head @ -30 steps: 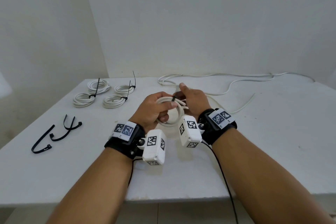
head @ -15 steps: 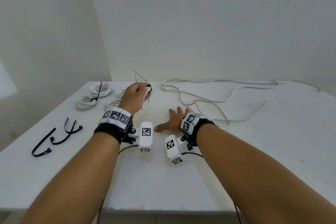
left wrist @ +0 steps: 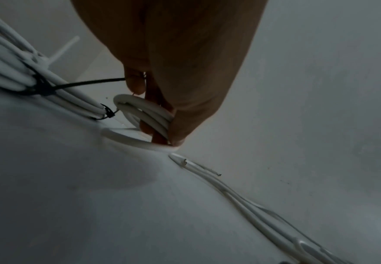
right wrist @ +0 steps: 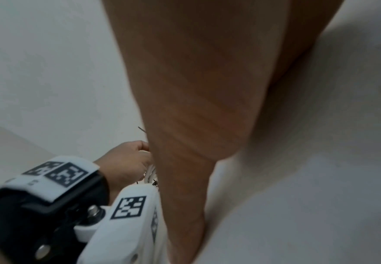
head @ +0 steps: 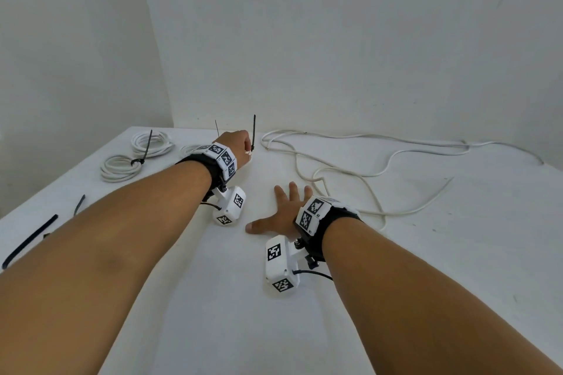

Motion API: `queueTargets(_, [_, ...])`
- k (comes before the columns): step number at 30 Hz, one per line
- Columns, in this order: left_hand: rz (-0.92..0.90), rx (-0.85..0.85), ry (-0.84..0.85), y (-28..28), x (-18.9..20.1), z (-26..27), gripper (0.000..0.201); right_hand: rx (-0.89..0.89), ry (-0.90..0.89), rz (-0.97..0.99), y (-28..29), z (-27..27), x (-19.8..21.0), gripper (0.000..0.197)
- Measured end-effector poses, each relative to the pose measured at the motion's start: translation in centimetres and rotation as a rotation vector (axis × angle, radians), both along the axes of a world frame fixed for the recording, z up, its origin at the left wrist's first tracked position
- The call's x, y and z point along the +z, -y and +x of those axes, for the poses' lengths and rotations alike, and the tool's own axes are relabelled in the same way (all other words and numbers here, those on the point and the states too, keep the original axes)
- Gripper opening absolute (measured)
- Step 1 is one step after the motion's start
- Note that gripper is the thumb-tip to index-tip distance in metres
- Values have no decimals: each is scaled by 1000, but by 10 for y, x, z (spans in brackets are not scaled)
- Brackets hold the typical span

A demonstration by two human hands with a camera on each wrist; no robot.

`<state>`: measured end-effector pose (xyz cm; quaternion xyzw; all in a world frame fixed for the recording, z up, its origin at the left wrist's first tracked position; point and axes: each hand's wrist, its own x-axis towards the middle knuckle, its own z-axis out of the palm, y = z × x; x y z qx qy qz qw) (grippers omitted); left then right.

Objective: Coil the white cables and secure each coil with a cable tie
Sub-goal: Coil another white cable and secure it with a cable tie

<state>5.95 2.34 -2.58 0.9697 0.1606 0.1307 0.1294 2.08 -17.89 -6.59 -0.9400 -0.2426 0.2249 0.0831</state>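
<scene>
Reaching toward the far left of the white surface (head: 213,298), the left hand (head: 236,143) is seen with its fingers (left wrist: 155,128) curled round a small white coil (left wrist: 144,114), which is held low against the surface; a black cable tie (head: 253,131) is seen standing up beside the hand in the head view. In the left wrist view, the coil is shown just beside another coil already bound with a black tie (left wrist: 38,87), whose thin tail runs toward the thumb. Whether that tail is touched cannot be told.

The right hand (head: 283,207) is laid flat on the surface, palm down, with its fingers spread wide and straight and nothing held. From the right wrist view only the underside of that hand (right wrist: 196,107) and the left hand (right wrist: 126,160) beyond it are shown.

Two tied coils (head: 122,164) are seen lying at the far left of the surface, joined under one black tie. A long loose white cable (head: 365,173) is spread in open loops across the far right, near the right hand's fingertips and apart from them; its bare end (left wrist: 185,161) is seen just beside the held coil. Spare black ties (head: 30,240) lie at the near left edge, partly hidden by the left forearm.
</scene>
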Motion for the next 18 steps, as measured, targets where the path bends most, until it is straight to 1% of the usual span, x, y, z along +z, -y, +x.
queueTargets(4, [53, 1, -43, -5, 1, 15, 11, 8, -31, 6, 1, -1, 4, 124])
queueTargets(7, [89, -20, -123, -3, 0, 20, 12, 22, -35, 1, 3, -2, 9, 122])
queueTargets(9, [104, -23, -164, -2, 0, 21, 8, 31, -35, -6, 4, -2, 10, 122])
queueTargets(11, [112, -14, -152, -1, 3, 22, 10, 33, -33, -10, 3, 0, 9, 123])
queueTargets(14, [86, -2, -85, 7, 12, 22, 14, 42, -26, -18, 3, 1, 7, 124])
queueTargets(16, [27, -24, -72, 17, 17, 24, 15, 56, -19, -18, 6, 1, 9, 123])
queueTargets(18, [-29, -42, -87, 26, 19, 31, 21, 74, -15, -9, 12, 2, 10, 123])
